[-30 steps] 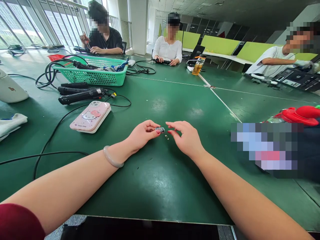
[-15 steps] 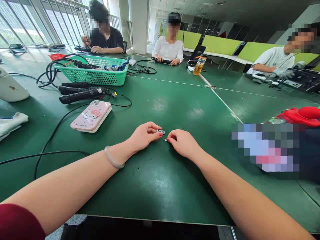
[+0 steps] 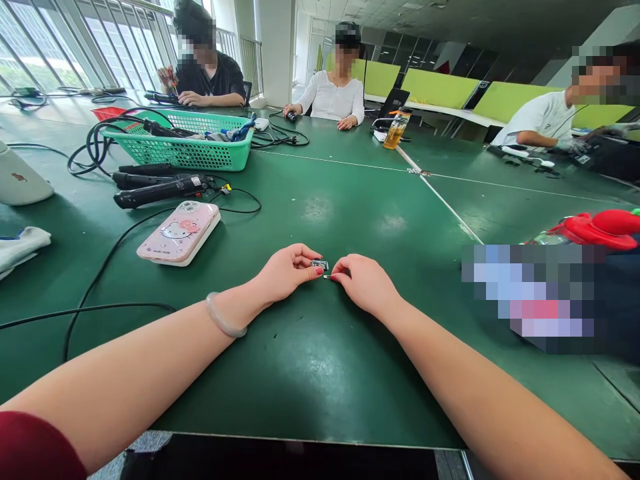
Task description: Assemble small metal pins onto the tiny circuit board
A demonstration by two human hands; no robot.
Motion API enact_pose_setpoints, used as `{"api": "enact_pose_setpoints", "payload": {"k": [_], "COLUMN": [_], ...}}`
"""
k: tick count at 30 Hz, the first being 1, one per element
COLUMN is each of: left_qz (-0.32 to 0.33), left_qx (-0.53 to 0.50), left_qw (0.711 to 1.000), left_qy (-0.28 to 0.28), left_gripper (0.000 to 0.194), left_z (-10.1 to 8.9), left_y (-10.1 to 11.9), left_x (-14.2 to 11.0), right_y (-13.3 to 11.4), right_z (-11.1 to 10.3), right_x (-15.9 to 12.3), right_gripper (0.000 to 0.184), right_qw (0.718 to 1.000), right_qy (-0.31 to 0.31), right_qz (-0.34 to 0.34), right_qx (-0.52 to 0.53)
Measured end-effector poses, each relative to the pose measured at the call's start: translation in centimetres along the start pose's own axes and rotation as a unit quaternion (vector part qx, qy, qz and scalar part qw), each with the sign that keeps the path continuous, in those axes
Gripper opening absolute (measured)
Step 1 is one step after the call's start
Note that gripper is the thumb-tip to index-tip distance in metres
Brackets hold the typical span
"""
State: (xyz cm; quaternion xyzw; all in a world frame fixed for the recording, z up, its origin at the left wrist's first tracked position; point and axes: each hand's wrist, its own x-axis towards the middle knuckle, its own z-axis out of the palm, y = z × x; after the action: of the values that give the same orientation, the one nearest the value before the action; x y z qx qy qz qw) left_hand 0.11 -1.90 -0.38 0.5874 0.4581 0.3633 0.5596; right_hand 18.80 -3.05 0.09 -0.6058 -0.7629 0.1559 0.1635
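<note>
Over the green table [image 3: 300,373], our left hand [image 3: 286,275] pinched a small silvery part [image 3: 321,265]; our right hand [image 3: 367,285], close beside it, pinched a thin strip [image 3: 327,277], long axis roughly crosswise, just on our side of the part

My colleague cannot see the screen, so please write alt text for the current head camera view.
At a green tabletop, a person's left hand holds a small dark-and-silver part, and the right hand pinches a thin, pale piece close to it. Farther left are a pink phone with a cartoon cat and a light-green perforated plastic basket.
</note>
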Motion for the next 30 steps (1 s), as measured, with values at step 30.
{"api": "enact_pose_setpoints", "payload": {"k": [30], "left_qz": [0.001], "left_qx": [-0.020], "left_qw": [1.000], "left_qy": [-0.004], "left_gripper": [0.027], "left_z": [0.2], "left_y": [0.4], "left_x": [-0.2], "right_y": [-1.0], "right_z": [-0.5], "right_x": [-1.3], "right_gripper": [0.017], "right_qw": [0.988], "right_qy": [0.110], "right_qz": [-0.095], "right_qx": [0.047]}}
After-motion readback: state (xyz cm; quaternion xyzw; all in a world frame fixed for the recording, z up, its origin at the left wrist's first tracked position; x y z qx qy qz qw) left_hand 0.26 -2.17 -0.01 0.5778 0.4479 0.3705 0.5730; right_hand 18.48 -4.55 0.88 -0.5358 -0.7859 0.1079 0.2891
